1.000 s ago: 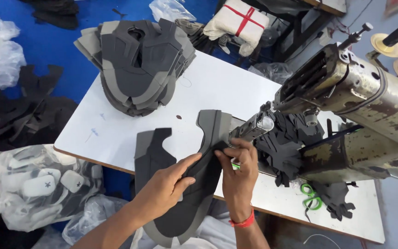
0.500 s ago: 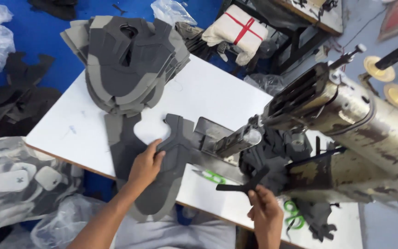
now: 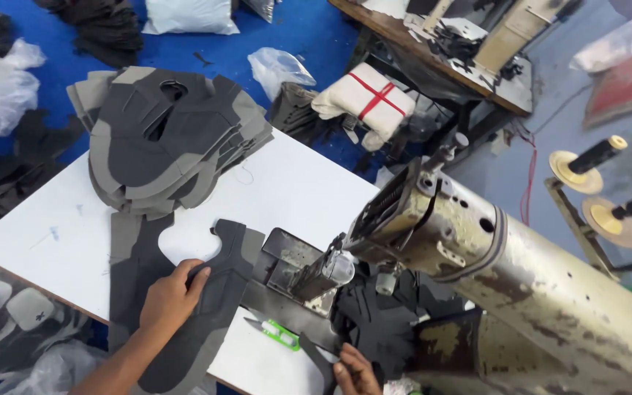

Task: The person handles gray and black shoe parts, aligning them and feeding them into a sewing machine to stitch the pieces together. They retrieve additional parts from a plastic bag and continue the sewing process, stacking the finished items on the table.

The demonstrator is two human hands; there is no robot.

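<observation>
My left hand [image 3: 170, 296] lies flat, fingers together, on a long dark grey shoe-upper piece [image 3: 206, 314] on the white table [image 3: 294, 183]. It presses the piece down just left of the sewing machine's metal bed [image 3: 287, 267]. At the bottom edge, my right hand [image 3: 356, 371] pinches a small dark cut piece [image 3: 316, 358] near a heap of black pieces [image 3: 382, 329] under the machine arm. A green thread snipper [image 3: 276, 333] lies between the two hands.
A tall stack of grey and black cut uppers [image 3: 170, 139] stands at the table's far left. The worn sewing machine arm [image 3: 513, 278] fills the right. Plastic bags of parts [image 3: 1, 314] and a white bundle with a red cross [image 3: 363, 99] lie on the blue floor.
The view has swung left and down. My right hand has dropped from the needle area to the table's near edge and taken a small piece; my left hand stays on the upper.
</observation>
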